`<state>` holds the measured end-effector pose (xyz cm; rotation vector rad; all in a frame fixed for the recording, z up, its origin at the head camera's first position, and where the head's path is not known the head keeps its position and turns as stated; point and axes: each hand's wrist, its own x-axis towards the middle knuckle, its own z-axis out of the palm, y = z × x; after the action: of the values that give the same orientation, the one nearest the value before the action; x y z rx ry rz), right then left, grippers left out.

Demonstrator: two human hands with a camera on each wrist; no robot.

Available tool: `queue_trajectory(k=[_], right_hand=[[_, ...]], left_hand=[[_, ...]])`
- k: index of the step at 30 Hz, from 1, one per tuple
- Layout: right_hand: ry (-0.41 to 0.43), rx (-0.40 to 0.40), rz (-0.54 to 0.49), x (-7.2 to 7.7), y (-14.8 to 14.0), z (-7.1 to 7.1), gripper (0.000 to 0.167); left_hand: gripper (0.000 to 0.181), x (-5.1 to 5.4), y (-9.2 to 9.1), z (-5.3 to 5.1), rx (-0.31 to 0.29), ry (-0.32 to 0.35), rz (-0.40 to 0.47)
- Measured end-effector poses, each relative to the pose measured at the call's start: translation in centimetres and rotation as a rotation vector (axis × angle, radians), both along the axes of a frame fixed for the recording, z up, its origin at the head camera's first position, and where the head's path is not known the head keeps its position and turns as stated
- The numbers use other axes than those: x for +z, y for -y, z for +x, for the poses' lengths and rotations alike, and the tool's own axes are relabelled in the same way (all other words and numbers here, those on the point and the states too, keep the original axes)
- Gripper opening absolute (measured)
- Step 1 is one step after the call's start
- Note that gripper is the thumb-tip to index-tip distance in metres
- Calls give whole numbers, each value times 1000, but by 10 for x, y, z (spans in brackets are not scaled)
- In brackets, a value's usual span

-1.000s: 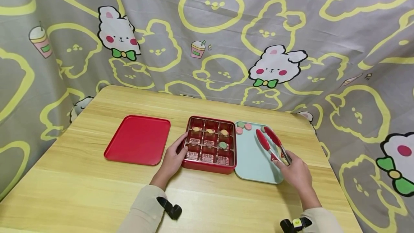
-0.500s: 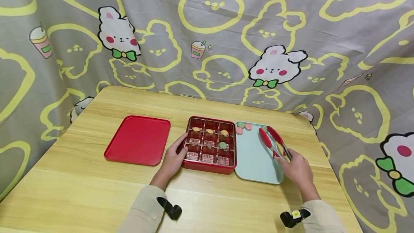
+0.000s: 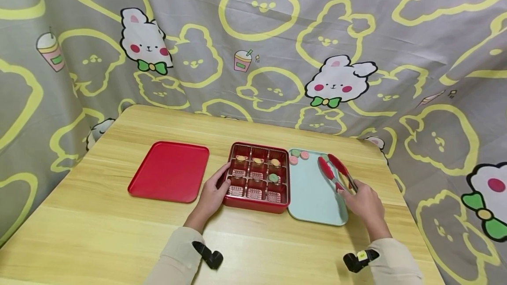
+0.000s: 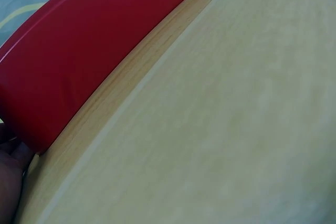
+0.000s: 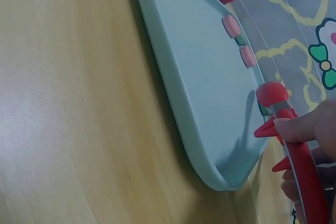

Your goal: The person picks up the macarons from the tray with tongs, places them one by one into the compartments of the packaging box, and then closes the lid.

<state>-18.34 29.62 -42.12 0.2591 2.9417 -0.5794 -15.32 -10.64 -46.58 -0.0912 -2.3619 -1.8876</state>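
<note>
My right hand (image 3: pixel 364 203) grips red-tipped tongs (image 3: pixel 326 168) over the light blue tray (image 3: pixel 313 197). The tongs' tips stand apart around a green macaron (image 3: pixel 325 157) at the tray's far right; whether they touch it I cannot tell. Two pink macarons (image 3: pixel 293 160) and a green macaron (image 3: pixel 295 153) lie at the tray's far left corner. My left hand (image 3: pixel 211 195) holds the left side of a red box (image 3: pixel 253 206), thumb at its rim. Inside the divided insert are three yellow macarons (image 3: pixel 275 162) along the back and one green macaron (image 3: pixel 273 178) in the middle row, right.
A red lid (image 3: pixel 170 173) lies flat on the wooden table (image 3: pixel 119 232), left of the box. The box stands right against the tray's left edge. A patterned curtain (image 3: pixel 273 21) hangs behind the table and along both sides.
My right hand has shifted slightly right with the tongs, and their tips have moved closer together around the green macaron. The left hand and the box have stayed put.
</note>
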Motion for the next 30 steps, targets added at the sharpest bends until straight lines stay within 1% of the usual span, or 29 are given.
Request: queue_trajectory(k=[5, 15, 18, 22, 26, 30], right_hand=[[13, 2, 6, 2, -1, -2, 72], [14, 0, 13, -1, 0, -8, 78], [19, 4, 14, -1, 1, -9, 78], [24, 14, 13, -2, 3, -10, 74], [15, 22, 12, -3, 5, -10, 70], [0, 32, 8, -4, 5, -8, 70]], left_hand=[[50, 0, 1, 1, 0, 3, 14], [50, 1, 1, -1, 0, 4, 5], [50, -13, 2, -7, 5, 0, 15], [49, -35, 3, -15, 12, -7, 14], [49, -38, 3, -16, 17, -22, -5], [49, -38, 3, -15, 24, -26, 1]])
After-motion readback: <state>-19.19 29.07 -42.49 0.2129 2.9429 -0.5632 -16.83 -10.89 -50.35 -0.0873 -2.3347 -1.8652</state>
